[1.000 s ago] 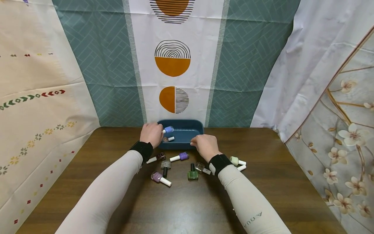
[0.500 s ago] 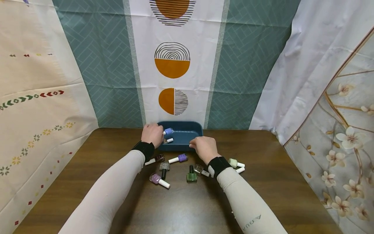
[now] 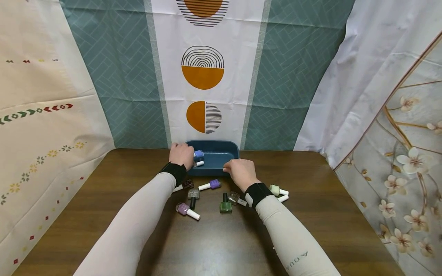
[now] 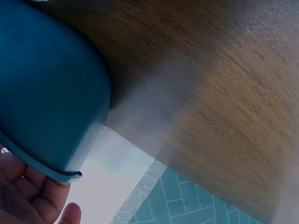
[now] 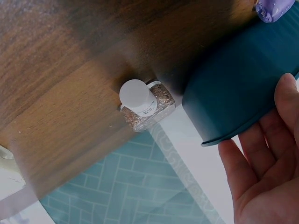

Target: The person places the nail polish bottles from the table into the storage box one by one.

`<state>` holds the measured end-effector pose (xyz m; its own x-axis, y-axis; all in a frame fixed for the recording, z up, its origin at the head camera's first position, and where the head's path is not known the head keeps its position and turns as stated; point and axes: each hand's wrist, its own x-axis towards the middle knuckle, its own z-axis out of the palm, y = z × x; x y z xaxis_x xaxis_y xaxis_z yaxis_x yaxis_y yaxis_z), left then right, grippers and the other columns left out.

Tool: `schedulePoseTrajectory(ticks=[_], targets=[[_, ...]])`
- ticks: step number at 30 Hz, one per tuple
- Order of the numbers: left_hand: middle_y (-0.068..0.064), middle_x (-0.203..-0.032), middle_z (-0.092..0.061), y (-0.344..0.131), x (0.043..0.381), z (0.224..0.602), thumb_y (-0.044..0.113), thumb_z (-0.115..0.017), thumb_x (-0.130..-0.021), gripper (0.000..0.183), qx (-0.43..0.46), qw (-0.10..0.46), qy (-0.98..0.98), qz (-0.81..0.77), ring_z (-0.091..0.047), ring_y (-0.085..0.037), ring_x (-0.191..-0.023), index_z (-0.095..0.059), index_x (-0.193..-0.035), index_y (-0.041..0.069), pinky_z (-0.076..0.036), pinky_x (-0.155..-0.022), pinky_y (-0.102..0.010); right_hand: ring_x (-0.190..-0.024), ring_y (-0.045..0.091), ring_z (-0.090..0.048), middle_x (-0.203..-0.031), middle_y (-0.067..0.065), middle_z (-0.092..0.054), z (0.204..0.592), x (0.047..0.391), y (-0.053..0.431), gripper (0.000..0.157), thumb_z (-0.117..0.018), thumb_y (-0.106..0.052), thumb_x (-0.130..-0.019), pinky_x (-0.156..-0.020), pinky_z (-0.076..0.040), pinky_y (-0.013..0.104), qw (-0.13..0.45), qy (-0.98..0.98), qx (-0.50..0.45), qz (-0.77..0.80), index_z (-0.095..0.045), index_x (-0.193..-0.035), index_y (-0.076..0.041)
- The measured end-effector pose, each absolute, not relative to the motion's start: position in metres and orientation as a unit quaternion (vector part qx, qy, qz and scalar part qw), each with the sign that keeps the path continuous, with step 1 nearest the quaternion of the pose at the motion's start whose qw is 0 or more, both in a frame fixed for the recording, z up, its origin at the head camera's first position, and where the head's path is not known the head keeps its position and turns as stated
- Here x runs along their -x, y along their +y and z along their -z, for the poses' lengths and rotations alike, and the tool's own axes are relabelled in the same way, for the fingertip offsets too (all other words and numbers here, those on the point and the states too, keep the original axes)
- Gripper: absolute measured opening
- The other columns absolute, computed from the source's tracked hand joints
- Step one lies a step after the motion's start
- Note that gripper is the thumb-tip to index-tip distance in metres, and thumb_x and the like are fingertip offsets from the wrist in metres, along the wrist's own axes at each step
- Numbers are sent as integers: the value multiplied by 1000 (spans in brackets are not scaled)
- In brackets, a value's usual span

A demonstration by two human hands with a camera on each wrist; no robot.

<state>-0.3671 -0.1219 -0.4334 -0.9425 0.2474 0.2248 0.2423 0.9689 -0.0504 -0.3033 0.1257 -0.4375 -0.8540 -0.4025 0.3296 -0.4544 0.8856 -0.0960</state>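
Blue bin (image 3: 212, 172) first: it's at the far edge of the table (image 3: 214, 245), against the patterned cloth (image 3: 229, 76), both my hands on it. Can't tell from here whether its base is fully down. Inside, left end: a blue bottle (image 3: 198, 154) and a white-capped bottle (image 3: 199, 163), partly behind my hand.

Left hand (image 3: 182, 155): fingers curled at the rim by the left end; thumb not visible, so I can't judge how firm that hold is. Right hand (image 3: 240, 172): pinching the front right corner, thumb on the outer wall, fingers close together over the rim.

Risks, my guess: uneven lift tips the bin, and the two loose bottles roll, likely toward whichever end dips. A weak left hold would be the cause. Pulling it straight toward me would probably bump the purple bottle (image 3: 215, 184) just in front, or the brown-glitter bottle (image 3: 234, 197) near the right corner.

Further out: dark red bottle (image 3: 188, 184), silver glitter bottle (image 3: 193, 194), mauve bottle (image 3: 182, 209), all lying down; could roll if nudged by the left sleeve. Green bottle (image 3: 226, 207) near the middle. Pale green bottle (image 3: 274, 190) right of my wrist, a white cap (image 3: 283, 198) beside it; a swinging right forearm could catch those.
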Motion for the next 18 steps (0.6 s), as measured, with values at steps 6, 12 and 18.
schedulePoseTrajectory(ticks=[6, 12, 18], targets=[[-15, -91, -72, -121, 368, 432, 23, -93, -91, 22, 131, 106, -985, -28, -70, -38, -96, -83, -99, 5, -47, -99, -54, -87, 20, -77, -97, -3, -83, 437, 303, 124, 13, -76, -28, -106, -72, -61, 41, 154, -960, -221, -76, -89, -107, -25], [-16, -94, -74, -120, 370, 431, 18, -86, -96, 14, 134, 92, -985, -51, -70, -38, -95, -82, -98, 5, -47, -95, -52, -83, 21, -76, -93, -3, -82, 437, 303, 123, 12, -77, -27, -106, -70, -60, 41, 154, -961, -215, -78, -89, -103, -24], [-15, -95, -74, -118, 372, 431, 13, -77, -101, 9, 130, 71, -987, -58, -70, -39, -96, -82, -97, 6, -46, -97, -53, -83, 21, -76, -93, -2, -82, 439, 304, 124, 12, -77, -28, -106, -69, -59, 41, 163, -959, -218, -77, -88, -102, -25]])
